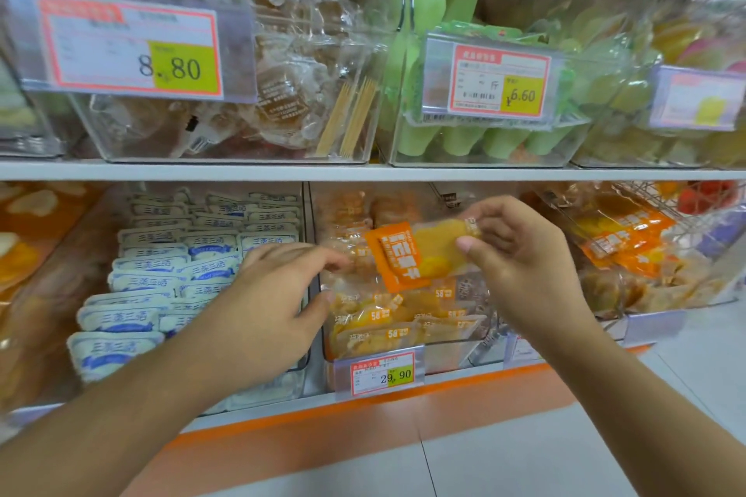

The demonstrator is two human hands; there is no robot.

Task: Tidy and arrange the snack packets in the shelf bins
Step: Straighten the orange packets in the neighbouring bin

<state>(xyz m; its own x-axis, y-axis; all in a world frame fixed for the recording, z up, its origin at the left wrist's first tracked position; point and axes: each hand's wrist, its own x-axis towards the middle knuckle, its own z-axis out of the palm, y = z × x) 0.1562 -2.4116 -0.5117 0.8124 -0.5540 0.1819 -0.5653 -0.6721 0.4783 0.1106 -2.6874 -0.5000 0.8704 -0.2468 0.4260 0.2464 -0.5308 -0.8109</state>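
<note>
Two hands work over the lower shelf. The right hand (520,254), at 3 o'clock from frame centre, pinches the right end of an orange packet (420,254) between thumb and curled fingers; the packet is held tilted above the middle clear bin (323,339), free of the packets (387,319) lying in it. The left hand (278,295), at 9 o'clock from the packet, is loosely open with fingers spread, its thumb at the bin's left wall and its fingertips near the packet's left edge; whether they touch it cannot be determined. It holds nothing.

The bin at 9 o'clock holds rows of white-and-blue packets (153,278), partly hidden by the left forearm. The bin at 3 o'clock holds further orange packets (621,242), its right side cut off by the frame.

A price tag (382,374) reading 29.90 is fixed to the front of the middle bin. On the upper shelf, at 12 o'clock, tags read 8.80 (133,48) and 6.60 (499,81); a third tag (698,99) at 2 o'clock is too blurred to read. The small print on all the tags is illegible.
</note>
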